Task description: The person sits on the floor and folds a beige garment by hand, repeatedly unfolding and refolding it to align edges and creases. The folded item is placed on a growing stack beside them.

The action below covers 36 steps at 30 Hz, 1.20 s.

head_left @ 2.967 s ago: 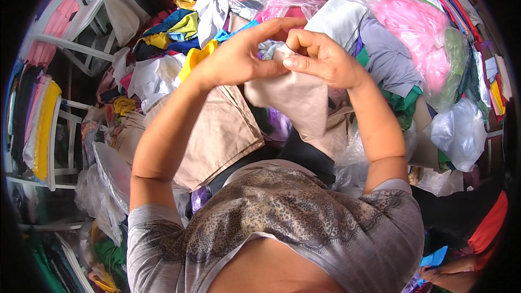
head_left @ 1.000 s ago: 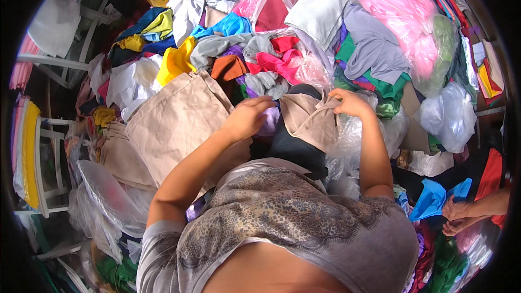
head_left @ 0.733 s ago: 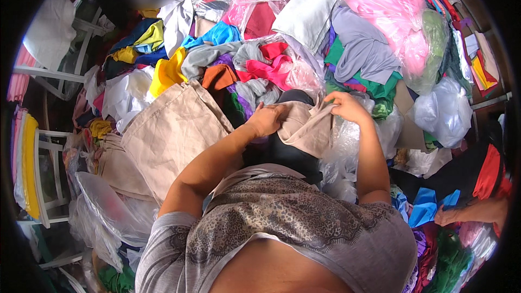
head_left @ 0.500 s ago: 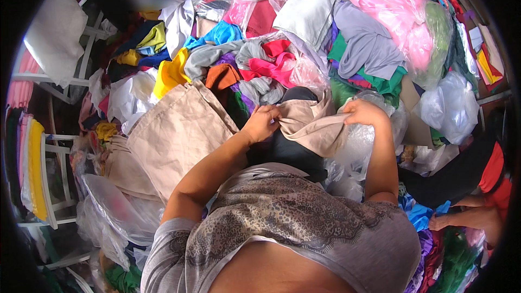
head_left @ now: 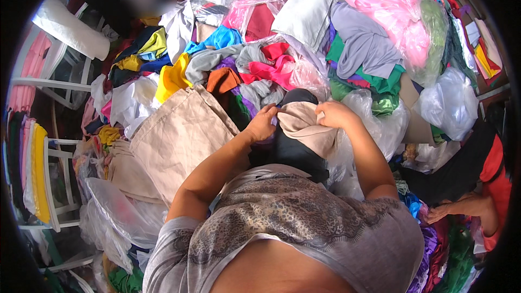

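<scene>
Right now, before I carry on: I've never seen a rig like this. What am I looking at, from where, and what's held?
There is no machine: these are a person's bare hands. The view comes from a wide fisheye camera on their head, looking down, so straight edges bend near the rim. The left hand and right hand grip a bunched beige cloth over a dark-clothed leg. Left of it lies a flat stack of beige fabric. Beyond is a heap including a bright yellow cloth and a pink bundle in clear plastic. Another person's hand shows at lower right.
</scene>
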Available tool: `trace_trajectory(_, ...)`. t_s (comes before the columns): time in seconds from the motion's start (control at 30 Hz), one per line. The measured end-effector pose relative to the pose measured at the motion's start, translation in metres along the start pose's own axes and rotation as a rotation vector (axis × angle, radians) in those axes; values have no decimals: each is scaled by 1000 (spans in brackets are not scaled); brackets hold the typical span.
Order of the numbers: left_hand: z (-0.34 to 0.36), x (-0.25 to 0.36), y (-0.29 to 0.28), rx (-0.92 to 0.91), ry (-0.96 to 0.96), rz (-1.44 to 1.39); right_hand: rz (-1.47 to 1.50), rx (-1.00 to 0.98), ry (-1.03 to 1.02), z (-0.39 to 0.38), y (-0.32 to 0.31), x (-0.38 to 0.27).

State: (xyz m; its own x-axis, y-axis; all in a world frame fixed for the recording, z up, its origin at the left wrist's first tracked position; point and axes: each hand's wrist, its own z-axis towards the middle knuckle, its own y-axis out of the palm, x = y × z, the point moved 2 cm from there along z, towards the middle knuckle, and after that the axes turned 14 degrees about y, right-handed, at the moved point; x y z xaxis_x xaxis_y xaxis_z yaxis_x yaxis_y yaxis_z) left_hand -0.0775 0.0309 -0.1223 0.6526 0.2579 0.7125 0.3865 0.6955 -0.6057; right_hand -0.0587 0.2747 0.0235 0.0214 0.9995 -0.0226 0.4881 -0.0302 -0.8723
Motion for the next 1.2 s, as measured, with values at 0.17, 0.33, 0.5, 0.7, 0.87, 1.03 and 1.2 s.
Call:
trace_trajectory(0.17, 6, -18, 17, 9, -184, -452, 41, 2, 39, -14, 11, 16)
trace_trajectory(0.33, 16, 0, -8, 54, -50, -72, 195, -27, 55, -20, 1, 24)
trace_trajectory(0.5, 40, 48, -84, 305, 83, -905, 231, 391, 89, -43, -46, 24)
trace_trajectory(0.7, 63, 115, -194, 435, 261, -822, 519, 803, -66, -59, -105, -17)
trace_trajectory(0.87, 64, 145, -262, 487, 218, -583, 586, 1048, -228, -56, -134, -49)
trace_trajectory(1.03, 53, 154, -307, 500, 202, -418, 571, 1258, -377, -52, -163, -70)
trace_trajectory(1.2, 30, 153, -343, 450, 123, -327, 758, 1164, -482, -57, -186, -87)
